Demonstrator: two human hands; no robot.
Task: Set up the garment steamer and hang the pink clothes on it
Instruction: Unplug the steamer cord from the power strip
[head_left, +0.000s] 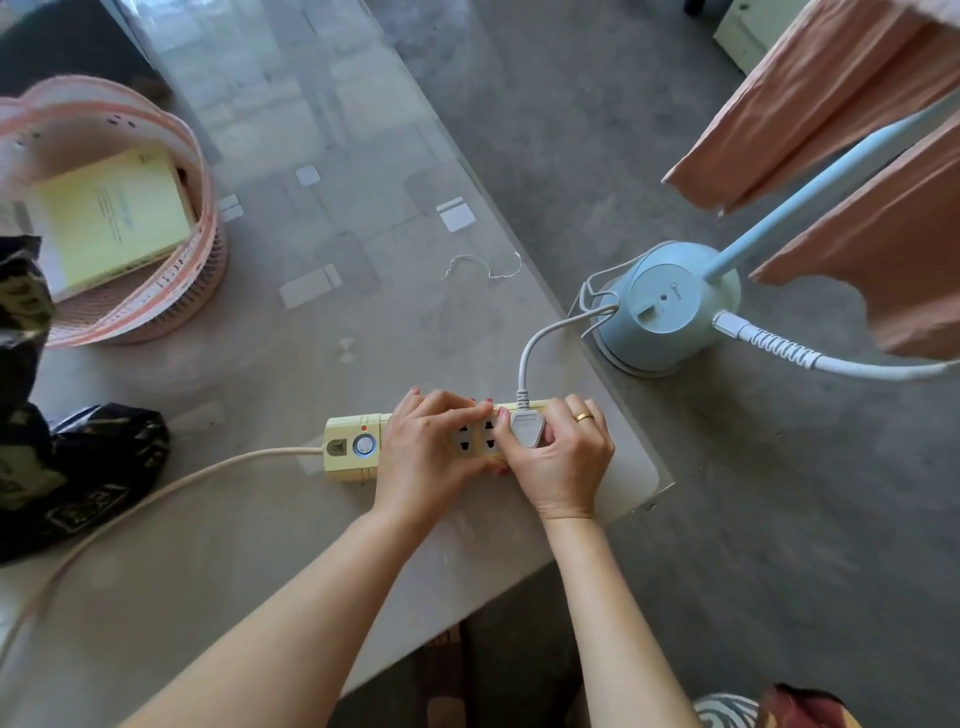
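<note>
Beyond the power strip (358, 447), much is lost. The left hand (431, 447) covers the strip's middle, the right hand (563, 457) its far end. The strip's cord (156, 493) runs off the left edge. The steamer (660, 306) pole, hose (831, 364) and pink clothes (857, 156) are cut by the top and right edges. The booklet's (114, 213) print is too small to read.

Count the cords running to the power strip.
2: a cream cord enters its left end; a white cord leads from the plug to the steamer.
</note>
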